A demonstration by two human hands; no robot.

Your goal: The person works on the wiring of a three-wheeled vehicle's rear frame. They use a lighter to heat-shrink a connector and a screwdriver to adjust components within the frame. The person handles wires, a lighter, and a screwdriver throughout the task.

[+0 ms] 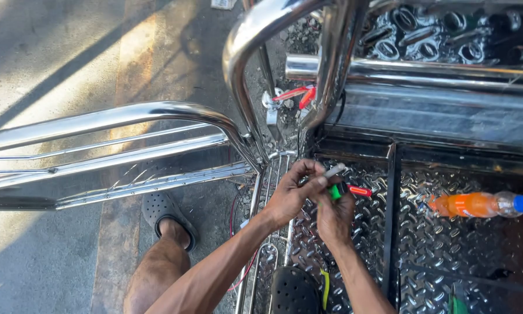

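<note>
both hands, left hand (290, 195) and right hand (334, 215), grip a small green tool (336, 191) over the diamond-plate floor (442, 244), near an orange bottle (482, 204).

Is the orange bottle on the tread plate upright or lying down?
Lying down: the orange bottle rests lengthwise on the tread plate, blue cap pointing right.

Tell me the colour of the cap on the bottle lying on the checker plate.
Blue, on the orange bottle; the head view shows it clearly, at right.
</note>
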